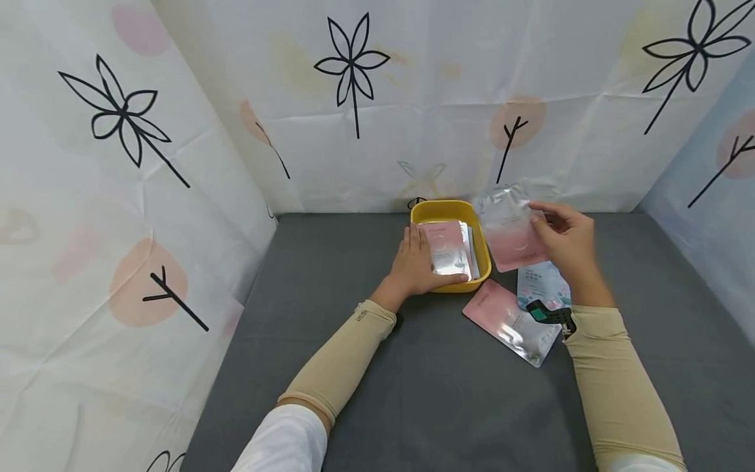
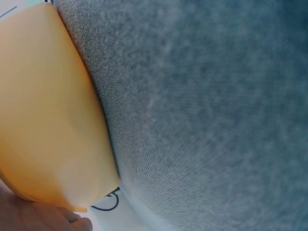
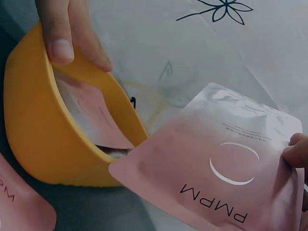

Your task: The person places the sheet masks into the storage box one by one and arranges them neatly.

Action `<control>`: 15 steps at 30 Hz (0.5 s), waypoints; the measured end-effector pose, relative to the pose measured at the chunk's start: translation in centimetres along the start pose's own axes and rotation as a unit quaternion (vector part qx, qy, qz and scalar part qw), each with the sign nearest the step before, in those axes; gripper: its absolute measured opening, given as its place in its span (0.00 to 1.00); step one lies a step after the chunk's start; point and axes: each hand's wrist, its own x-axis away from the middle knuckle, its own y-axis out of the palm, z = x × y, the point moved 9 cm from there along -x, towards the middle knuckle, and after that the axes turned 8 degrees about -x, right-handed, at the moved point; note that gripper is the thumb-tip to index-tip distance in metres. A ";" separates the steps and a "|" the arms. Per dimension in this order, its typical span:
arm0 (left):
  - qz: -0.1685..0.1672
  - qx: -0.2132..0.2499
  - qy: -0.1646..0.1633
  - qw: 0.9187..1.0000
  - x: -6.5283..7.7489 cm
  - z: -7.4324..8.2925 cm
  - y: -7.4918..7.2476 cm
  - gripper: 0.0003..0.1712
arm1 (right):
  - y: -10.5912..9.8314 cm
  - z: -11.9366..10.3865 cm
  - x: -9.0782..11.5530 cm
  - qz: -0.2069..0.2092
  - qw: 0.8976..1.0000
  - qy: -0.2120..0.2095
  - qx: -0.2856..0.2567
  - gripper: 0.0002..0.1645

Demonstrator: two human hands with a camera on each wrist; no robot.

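Nearest, on the dark grey tabletop (image 1: pixel 413 393), lay a flat, shiny pink-and-silver foil packet (image 1: pixel 513 324), slanting down toward the right. Just beside its far side was a flat, pale blue packet with pink flowers (image 1: pixel 539 282). Beyond them sat a yellow tub with round corners (image 1: pixel 485 252), with a bunch of packets (image 1: pixel 446 244) inside, a pink-and-silver one in front. The left hand (image 1: pixel 415 265) was right at the tub, its fingers straight along the left rim and its thumb spread out over the near rim. The right hand (image 1: pixel 567 236) was on the other side, and its fingers pinched the right edge of a thin, pink-and-silver foil pouch (image 1: pixel 510 226). That pouch was up in the air, left of the right fingers, between them and the tub. Its long way ran from the silver end, far off, to the pink end, closer to the person, leaning a bit. In the right wrist view, one pink corner pointed at the tub's rim, but whether they touched was hard to tell. Farthest back hung a white cloth with black flowers (image 1: pixel 436 124).
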 end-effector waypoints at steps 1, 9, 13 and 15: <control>0.001 -0.001 0.000 1.000 0.0 0.0 0.0 0.83 | 0.3 0.2 -0.1 0.003 1.000 0.008 -0.005 0.18; 0.004 -0.008 0.004 1.000 0.0 0.0 -0.1 0.83 | 2.4 2.2 0.0 0.005 0.996 0.079 -0.044 0.20; 0.001 -0.006 0.006 1.000 0.0 0.1 -0.1 0.82 | 3.2 3.3 0.4 0.001 0.992 0.113 -0.047 0.21; 0.001 -0.009 0.005 1.000 -0.1 0.0 -0.1 0.83 | 3.7 3.5 0.5 -0.004 0.992 0.116 -0.048 0.21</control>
